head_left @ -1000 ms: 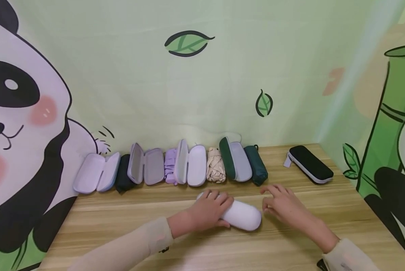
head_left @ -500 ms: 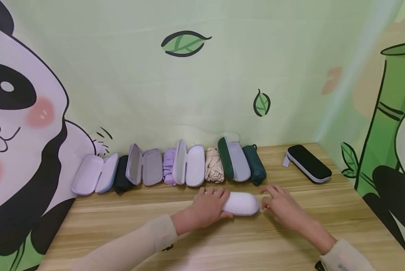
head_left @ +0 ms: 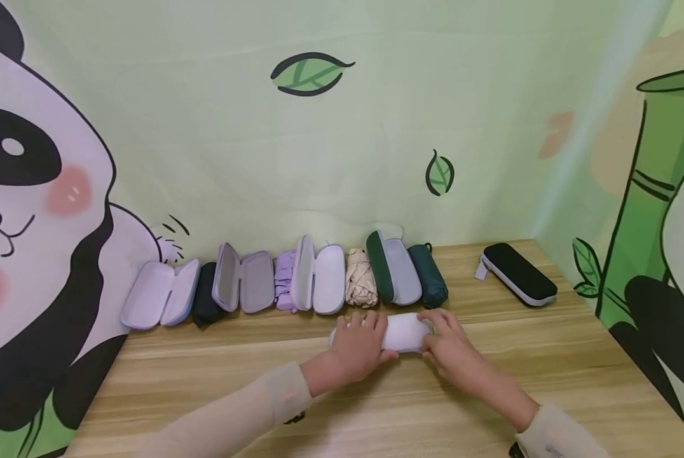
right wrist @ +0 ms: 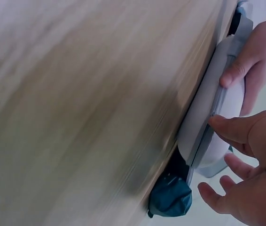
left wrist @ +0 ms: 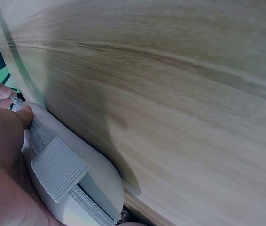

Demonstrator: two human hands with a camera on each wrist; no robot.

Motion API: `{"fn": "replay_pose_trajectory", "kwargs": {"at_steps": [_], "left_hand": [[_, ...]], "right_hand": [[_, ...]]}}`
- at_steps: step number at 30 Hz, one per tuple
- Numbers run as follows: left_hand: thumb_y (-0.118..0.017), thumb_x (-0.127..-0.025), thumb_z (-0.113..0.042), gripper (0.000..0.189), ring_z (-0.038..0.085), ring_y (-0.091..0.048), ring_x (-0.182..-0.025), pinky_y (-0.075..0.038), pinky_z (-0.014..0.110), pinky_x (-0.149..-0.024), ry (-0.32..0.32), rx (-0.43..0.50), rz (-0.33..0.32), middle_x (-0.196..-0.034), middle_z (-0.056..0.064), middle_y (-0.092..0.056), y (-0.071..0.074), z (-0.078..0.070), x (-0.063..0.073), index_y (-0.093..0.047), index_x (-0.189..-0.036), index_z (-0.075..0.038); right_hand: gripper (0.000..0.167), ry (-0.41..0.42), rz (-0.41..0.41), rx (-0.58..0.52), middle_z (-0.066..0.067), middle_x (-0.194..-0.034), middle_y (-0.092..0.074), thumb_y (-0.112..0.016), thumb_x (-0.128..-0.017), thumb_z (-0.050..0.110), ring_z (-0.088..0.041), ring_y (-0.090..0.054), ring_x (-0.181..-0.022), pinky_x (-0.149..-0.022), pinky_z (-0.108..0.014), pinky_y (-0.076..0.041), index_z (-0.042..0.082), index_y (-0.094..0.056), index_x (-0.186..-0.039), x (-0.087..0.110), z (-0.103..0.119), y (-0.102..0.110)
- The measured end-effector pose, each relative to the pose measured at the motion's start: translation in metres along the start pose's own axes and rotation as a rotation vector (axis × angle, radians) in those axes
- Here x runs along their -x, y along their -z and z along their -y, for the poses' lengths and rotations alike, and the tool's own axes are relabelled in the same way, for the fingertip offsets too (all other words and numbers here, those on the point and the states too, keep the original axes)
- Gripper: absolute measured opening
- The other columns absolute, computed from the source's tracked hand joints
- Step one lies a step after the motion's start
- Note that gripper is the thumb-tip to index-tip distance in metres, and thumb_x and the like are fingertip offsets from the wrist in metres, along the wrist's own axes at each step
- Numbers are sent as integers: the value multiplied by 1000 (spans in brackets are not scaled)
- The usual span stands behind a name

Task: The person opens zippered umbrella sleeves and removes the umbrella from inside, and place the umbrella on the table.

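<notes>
A white oblong zippered case lies crosswise on the wooden table between my two hands. My left hand grips its left part, fingers over the top and thumb along the near side. At the case's right end, my right hand pinches the zipper pull between thumb and index finger, the other fingers spread loosely in the right wrist view. A grey woven tab crosses the zipper at the opposite end, where a stretch of zipper track shows. The head view hides the pull behind my right fingers.
Behind the case runs a row: open glasses cases, such as a green one, alternating with folded umbrellas, including dark green, beige, purple and black. A black zippered case lies at right. A printed cloth hangs behind.
The white case has turned from slanted to nearly level and moved slightly away from me. My right hand has moved left from beside its end onto the zipper pull.
</notes>
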State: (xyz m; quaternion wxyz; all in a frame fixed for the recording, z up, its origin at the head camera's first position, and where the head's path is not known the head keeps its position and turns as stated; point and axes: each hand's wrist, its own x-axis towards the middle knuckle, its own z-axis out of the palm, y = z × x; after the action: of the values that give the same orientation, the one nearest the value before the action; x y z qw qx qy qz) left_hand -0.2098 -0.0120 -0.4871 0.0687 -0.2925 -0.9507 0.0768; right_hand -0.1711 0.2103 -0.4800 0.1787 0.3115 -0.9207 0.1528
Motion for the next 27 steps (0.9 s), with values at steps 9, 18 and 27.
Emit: {"fn": "replay_pose_trajectory", "kwargs": {"at_steps": [9, 18, 27], "left_hand": [[-63, -95, -57, 90, 30, -51, -129, -47, 45, -104, -325, 48, 62, -152, 10, -44, -6, 43, 16, -23, -161, -9], [-64, -97, -52, 90, 31, -50, -129, -45, 44, -107, -327, 91, 68, -151, 13, -44, -1, 45, 14, -22, -160, -5], [-61, -97, -55, 86, 31, -55, -116, -46, 45, -105, -327, -14, 2, -146, 15, -48, 4, 33, 10, -27, -156, -2]], "right_hand": [[21, -57, 18, -41, -20, -137, -54, -87, -77, 4, -47, -41, -128, -98, -66, -40, 14, -69, -71, 6, -1, -7], [22, 2, -11, -13, -23, -141, -52, -88, -75, 4, -50, -38, -134, -99, -66, -40, 14, -69, -71, -10, 7, -11], [13, 58, 44, -25, -19, -148, -47, -85, -78, 8, -50, -32, -140, -105, -67, -31, 12, -73, -74, -31, 33, -27]]}}
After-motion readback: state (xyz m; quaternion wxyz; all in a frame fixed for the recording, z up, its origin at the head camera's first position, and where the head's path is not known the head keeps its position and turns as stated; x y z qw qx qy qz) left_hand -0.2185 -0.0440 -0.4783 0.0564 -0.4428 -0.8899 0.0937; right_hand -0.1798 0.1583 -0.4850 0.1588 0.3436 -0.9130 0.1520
